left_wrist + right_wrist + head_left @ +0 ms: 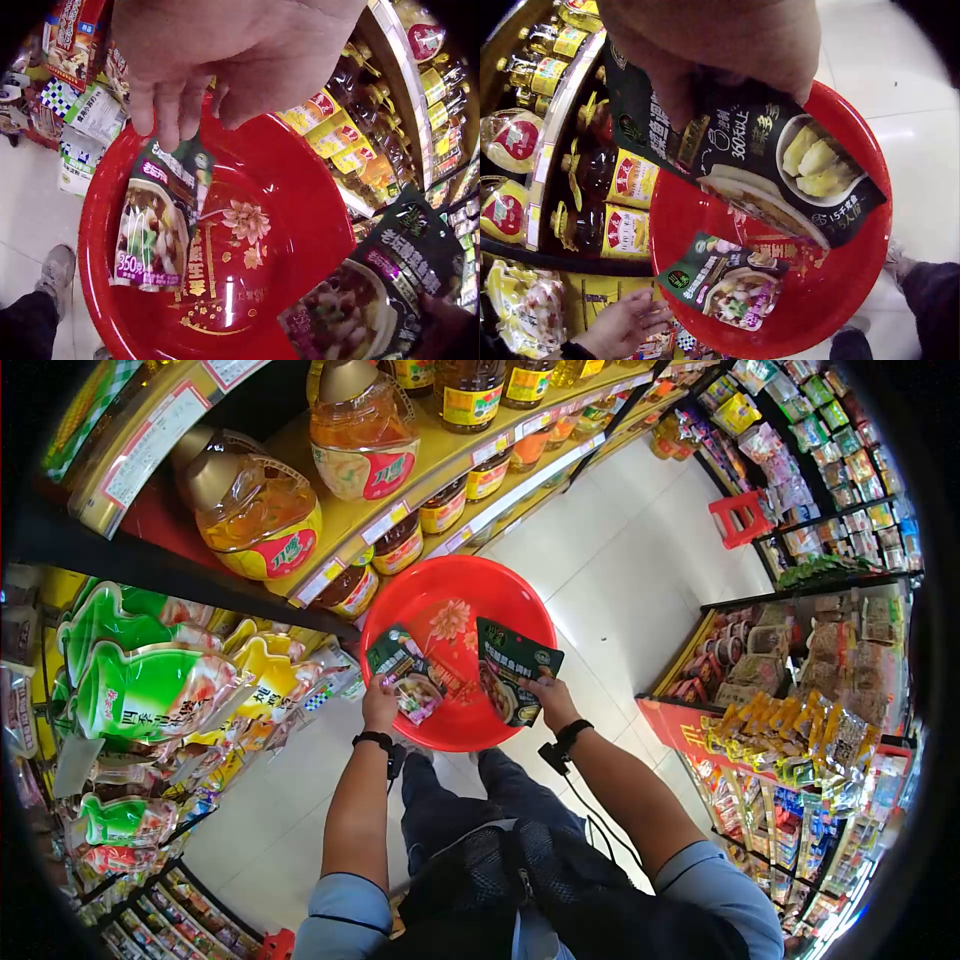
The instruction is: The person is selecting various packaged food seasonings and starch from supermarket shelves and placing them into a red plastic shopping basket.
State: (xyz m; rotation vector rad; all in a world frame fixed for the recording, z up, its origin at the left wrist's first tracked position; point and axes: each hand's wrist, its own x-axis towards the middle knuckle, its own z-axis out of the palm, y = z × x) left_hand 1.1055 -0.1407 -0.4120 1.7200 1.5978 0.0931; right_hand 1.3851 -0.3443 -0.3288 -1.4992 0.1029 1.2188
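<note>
My right hand [556,705] grips a dark green pickled-vegetable fish seasoning packet [508,660] by its edge, over the right side of a red plastic basin [462,568]. A second such seasoning packet [154,232], with a purple-lettered lower edge, is at the basin's left side. In the left wrist view, my left hand [240,60] is right above its top, fingertips overlapping the packet. The right wrist view shows my left hand's fingers [654,319] extended and loosely spread beside that packet. Gold flowers and writing decorate the basin's bottom.
Shelves of oil bottles [365,445] run along the far left, with a price-tag rail [330,575]. Green and yellow seasoning bags [150,690] hang at left. A display of packaged food [790,690] and a red stool [740,520] are at right, on a tiled floor [620,550].
</note>
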